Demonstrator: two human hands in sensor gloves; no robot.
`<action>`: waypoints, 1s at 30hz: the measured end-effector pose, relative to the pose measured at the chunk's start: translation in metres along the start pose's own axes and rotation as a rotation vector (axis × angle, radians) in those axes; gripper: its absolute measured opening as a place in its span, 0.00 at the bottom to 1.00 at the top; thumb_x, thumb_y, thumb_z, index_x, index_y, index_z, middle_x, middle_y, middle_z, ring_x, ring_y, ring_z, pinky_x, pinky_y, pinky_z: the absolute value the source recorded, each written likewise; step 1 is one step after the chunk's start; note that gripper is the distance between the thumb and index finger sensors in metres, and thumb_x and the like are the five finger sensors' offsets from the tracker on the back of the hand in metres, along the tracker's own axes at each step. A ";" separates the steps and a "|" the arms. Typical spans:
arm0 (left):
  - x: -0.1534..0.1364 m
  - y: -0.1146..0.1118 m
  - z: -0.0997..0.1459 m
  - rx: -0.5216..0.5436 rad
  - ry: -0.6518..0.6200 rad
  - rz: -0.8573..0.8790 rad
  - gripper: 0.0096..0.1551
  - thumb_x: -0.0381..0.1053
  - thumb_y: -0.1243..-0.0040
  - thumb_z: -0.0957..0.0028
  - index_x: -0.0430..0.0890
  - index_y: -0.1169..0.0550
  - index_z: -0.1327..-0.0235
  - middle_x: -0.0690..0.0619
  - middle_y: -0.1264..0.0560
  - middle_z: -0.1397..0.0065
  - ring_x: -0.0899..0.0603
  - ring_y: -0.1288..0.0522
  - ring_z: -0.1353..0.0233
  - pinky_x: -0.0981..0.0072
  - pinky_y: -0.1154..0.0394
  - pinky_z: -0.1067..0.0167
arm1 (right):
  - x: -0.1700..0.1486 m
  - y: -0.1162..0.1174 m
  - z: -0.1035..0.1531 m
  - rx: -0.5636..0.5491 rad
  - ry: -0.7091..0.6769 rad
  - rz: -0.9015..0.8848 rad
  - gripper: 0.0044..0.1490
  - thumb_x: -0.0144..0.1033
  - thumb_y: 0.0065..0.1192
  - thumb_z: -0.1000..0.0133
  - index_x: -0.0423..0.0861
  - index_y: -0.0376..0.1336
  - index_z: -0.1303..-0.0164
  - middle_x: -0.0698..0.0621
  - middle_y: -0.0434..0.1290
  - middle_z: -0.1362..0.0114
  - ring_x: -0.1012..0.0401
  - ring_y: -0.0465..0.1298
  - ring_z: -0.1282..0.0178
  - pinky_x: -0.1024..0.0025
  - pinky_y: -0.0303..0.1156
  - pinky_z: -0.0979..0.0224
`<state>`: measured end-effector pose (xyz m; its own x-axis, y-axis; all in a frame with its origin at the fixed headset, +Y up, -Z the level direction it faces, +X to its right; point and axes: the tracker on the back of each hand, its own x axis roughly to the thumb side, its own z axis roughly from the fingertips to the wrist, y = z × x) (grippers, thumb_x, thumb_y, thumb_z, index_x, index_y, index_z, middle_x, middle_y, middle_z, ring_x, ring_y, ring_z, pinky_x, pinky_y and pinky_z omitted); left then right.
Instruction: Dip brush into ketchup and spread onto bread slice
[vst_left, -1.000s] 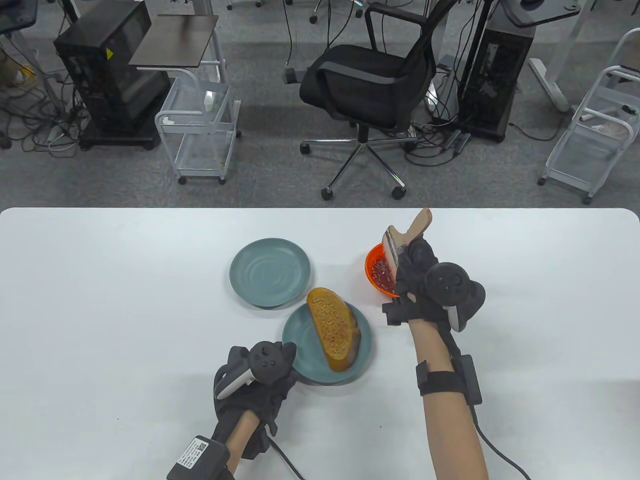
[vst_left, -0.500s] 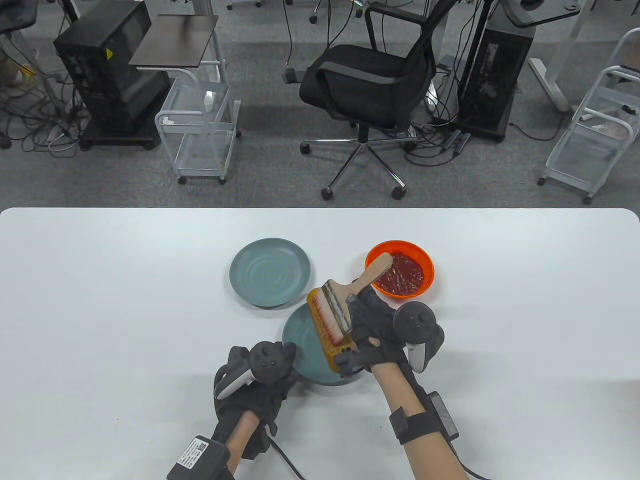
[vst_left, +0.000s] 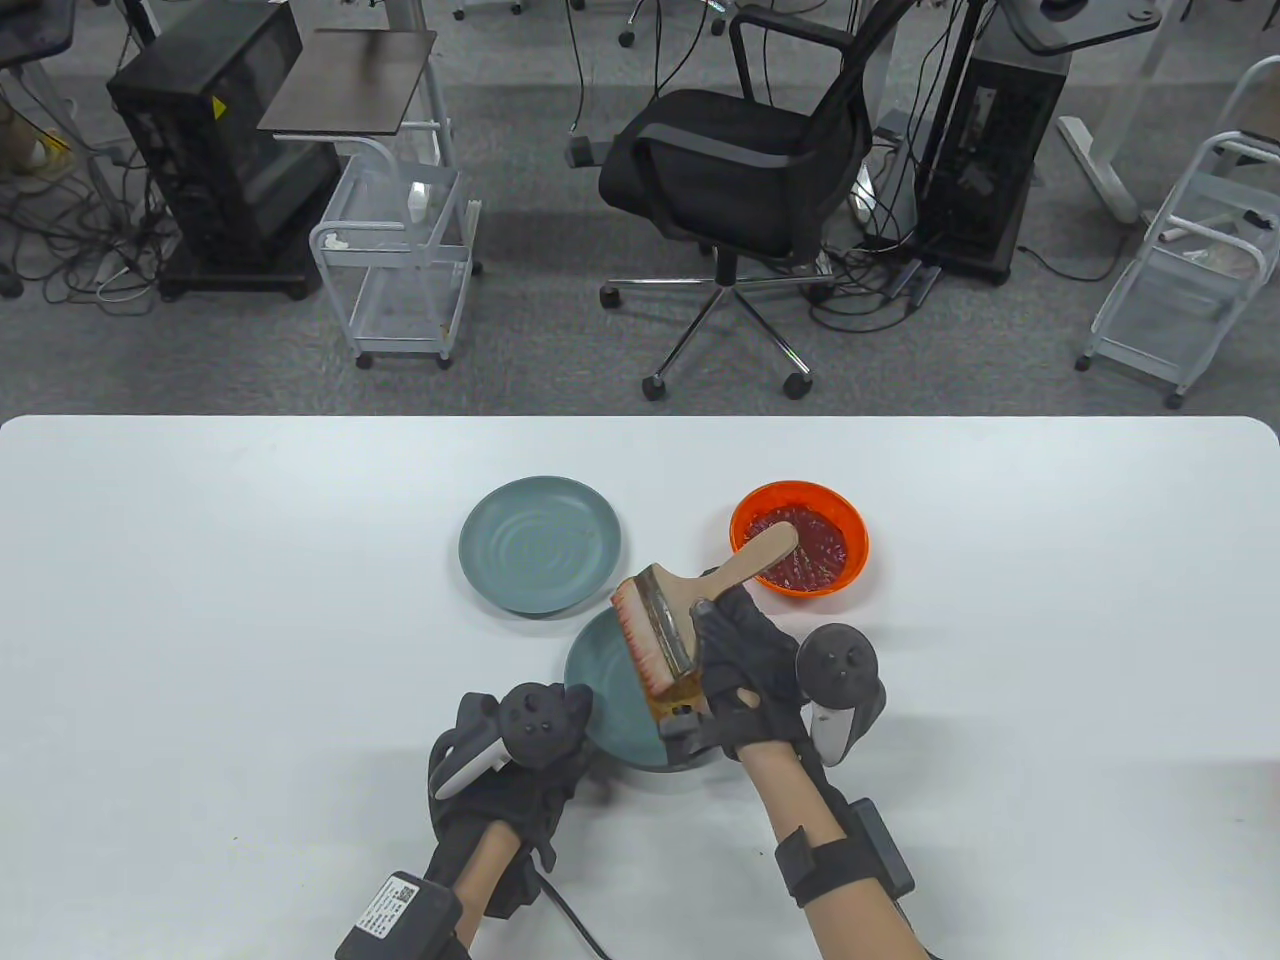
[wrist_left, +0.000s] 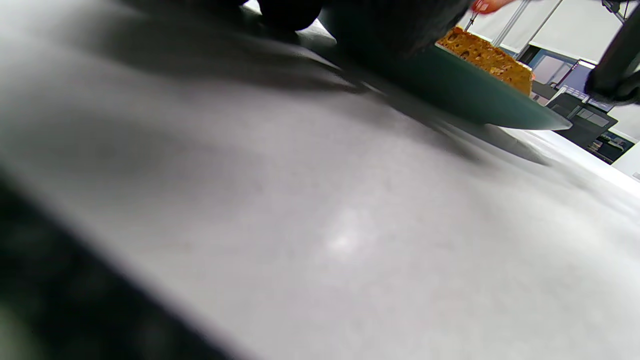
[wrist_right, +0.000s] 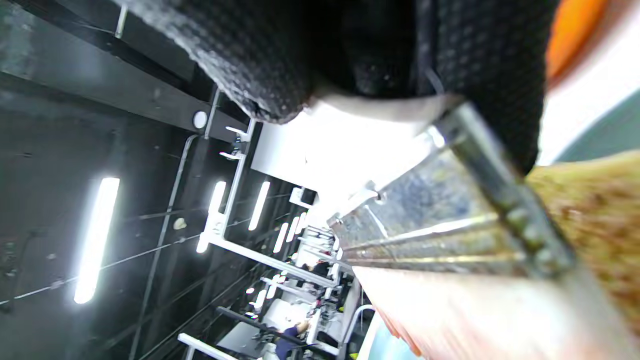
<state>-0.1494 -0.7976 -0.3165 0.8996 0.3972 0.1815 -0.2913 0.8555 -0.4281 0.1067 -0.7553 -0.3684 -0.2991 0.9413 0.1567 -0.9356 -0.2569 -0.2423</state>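
My right hand (vst_left: 720, 655) grips a wide wooden brush (vst_left: 668, 622) by its metal band. The red-stained bristles (vst_left: 640, 650) lie on the bread slice, which sits on the near teal plate (vst_left: 600, 680) and is almost hidden under the brush in the table view. The bread (wrist_left: 487, 52) shows on the plate's rim (wrist_left: 465, 100) in the left wrist view. The orange bowl (vst_left: 858, 545) of ketchup (vst_left: 820, 550) stands behind, under the brush handle's tip. My left hand (vst_left: 560, 730) holds the near plate's left rim. The brush band (wrist_right: 450, 225) fills the right wrist view.
A second, bare teal plate (vst_left: 540, 543) stands to the far left of the near plate. The white table (vst_left: 250, 600) runs wide on both sides. An office chair (vst_left: 740, 160) and carts stand on the floor beyond the far edge.
My right hand carried the brush from the ketchup bowl down onto the bread, then drew it slightly left and nearer across the slice. My left hand has not moved.
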 end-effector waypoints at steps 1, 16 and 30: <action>0.000 0.000 0.000 0.000 0.000 0.001 0.33 0.50 0.51 0.30 0.48 0.47 0.16 0.39 0.48 0.15 0.31 0.54 0.17 0.36 0.52 0.28 | -0.001 -0.001 0.000 -0.004 -0.023 0.050 0.31 0.26 0.70 0.44 0.28 0.66 0.33 0.25 0.74 0.40 0.38 0.86 0.49 0.53 0.88 0.54; 0.001 0.000 0.000 0.002 0.002 -0.002 0.33 0.50 0.51 0.30 0.48 0.47 0.16 0.40 0.47 0.15 0.31 0.53 0.17 0.37 0.52 0.28 | -0.007 -0.008 -0.002 -0.024 0.061 -0.025 0.31 0.26 0.70 0.44 0.27 0.66 0.32 0.24 0.73 0.40 0.37 0.86 0.49 0.52 0.87 0.54; 0.001 -0.001 0.000 0.001 0.007 -0.003 0.33 0.49 0.51 0.30 0.48 0.47 0.16 0.40 0.48 0.15 0.31 0.54 0.17 0.37 0.52 0.28 | -0.008 -0.023 -0.010 -0.033 0.016 -0.021 0.31 0.28 0.69 0.43 0.30 0.66 0.32 0.26 0.74 0.39 0.39 0.86 0.48 0.54 0.88 0.52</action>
<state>-0.1486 -0.7981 -0.3165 0.9026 0.3925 0.1768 -0.2890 0.8568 -0.4271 0.1323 -0.7552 -0.3733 -0.2758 0.9499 0.1472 -0.9350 -0.2296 -0.2704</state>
